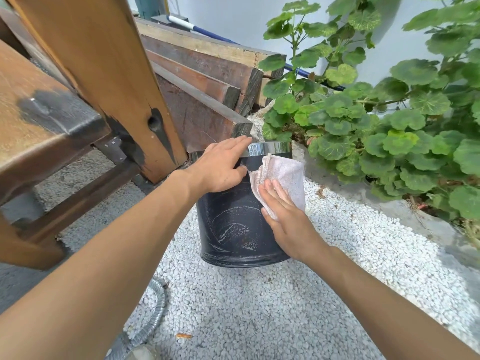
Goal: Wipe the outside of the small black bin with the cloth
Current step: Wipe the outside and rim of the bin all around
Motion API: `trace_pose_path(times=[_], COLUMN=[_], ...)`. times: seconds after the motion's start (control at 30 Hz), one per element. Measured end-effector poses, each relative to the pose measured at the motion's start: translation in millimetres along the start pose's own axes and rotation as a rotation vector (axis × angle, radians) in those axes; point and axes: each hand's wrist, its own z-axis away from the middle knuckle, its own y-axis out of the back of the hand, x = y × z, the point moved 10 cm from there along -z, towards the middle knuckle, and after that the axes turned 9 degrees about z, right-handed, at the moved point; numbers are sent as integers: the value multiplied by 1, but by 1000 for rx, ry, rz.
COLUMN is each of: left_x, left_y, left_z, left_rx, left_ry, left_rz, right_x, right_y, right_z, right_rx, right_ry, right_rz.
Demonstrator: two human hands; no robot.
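On white gravel, beside stacked timber, a small black bin gets wiped with a cloth.

The bin stands upright, its shiny metal rim at the top and pale smear marks across its dark side; no label or writing can be read on it. The left hand lies over the rim, fingers extended and nearly flat, thumb against the wall. The right hand presses the folded pinkish-white cloth flat to the bin's right side, fingers straight and close together. Wooden beams and a bench stand to the left, leafy green plants to the right, and a pale wall behind.
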Motion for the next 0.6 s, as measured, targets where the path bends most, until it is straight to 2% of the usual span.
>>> trace_pose_path(times=[0.6], left_x=[-9], left_y=[-3], left_z=[-12], left_rx=[-2], left_ry=[21], left_rz=[-62], right_x=[8], right_y=[-47], right_z=[71], right_rx=[-178], right_ry=[-19], right_rz=[54])
